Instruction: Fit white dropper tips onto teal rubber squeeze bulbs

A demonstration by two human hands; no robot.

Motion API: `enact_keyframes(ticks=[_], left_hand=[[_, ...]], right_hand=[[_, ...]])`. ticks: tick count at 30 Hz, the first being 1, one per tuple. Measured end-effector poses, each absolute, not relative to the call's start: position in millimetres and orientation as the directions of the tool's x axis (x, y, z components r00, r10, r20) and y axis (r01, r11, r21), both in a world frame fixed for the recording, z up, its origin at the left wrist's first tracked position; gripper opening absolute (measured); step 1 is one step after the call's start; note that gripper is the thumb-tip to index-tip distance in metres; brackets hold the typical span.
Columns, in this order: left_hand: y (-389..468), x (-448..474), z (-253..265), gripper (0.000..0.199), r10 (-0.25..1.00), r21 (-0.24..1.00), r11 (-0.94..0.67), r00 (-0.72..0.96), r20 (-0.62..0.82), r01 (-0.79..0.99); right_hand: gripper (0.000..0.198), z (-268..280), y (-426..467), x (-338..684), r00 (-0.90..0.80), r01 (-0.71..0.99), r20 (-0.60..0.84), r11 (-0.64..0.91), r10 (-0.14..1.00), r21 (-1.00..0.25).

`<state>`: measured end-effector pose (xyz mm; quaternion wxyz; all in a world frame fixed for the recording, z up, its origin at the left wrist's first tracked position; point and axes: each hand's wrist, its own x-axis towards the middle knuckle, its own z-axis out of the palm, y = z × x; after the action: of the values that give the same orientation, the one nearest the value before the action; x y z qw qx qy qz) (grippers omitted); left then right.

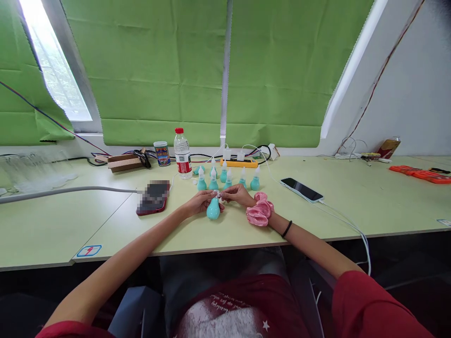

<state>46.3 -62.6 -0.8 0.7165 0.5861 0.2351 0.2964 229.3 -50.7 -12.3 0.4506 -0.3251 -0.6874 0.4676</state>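
A teal bulb nasal aspirator [213,209] hangs with its round end down just above the table's front part. My left hand [200,203] is closed around its clear neck from the left. From the right, my right hand [238,194] pinches the clear top of the same aspirator; the fingertips of both hands nearly meet there. Just beyond my hands stand several more teal aspirators [255,182], upright, with pale pointed nozzles. A small teal piece [199,170] lies behind them on the left. My fingers partly hide the clear part being held.
Behind the aspirators lies a yellow power strip [239,163] with white chargers. A water bottle [183,157] and a can [162,154] stand back left. One phone [153,197] lies left, another phone [302,189] right, its cable trailing over the table edge. Orange tools [421,173] lie far right.
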Motion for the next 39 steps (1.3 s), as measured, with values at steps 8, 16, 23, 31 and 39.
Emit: enact_keyframes(ticks=[8,16,23,31,39], left_hand=[[-66,51,-1,0.035,0.803,0.991,0.031,0.594,0.052,-0.128],[-65,52,-3,0.034,0.840,0.994,0.021,0.540,0.043,-0.111],[-63,51,-6,0.030,0.817,0.994,0.009,0.573,0.058,-0.113],[-62,50,-4,0.030,0.801,0.993,0.038,0.598,0.038,-0.115],[-62,47,-1,0.027,0.804,0.994,0.074,0.595,-0.008,-0.086]], right_hand=[[0.025,-15,-56,221,-0.223,0.121,0.524,0.557,0.822,-0.822],[0.017,-14,-60,221,-0.243,0.145,0.475,0.516,0.846,-0.845],[0.019,-12,-59,220,-0.302,0.141,0.453,0.509,0.839,-0.849],[0.024,-18,-58,218,-0.260,0.185,0.494,0.545,0.829,-0.818],[0.026,-15,-60,221,-0.310,0.165,0.489,0.552,0.816,-0.817]])
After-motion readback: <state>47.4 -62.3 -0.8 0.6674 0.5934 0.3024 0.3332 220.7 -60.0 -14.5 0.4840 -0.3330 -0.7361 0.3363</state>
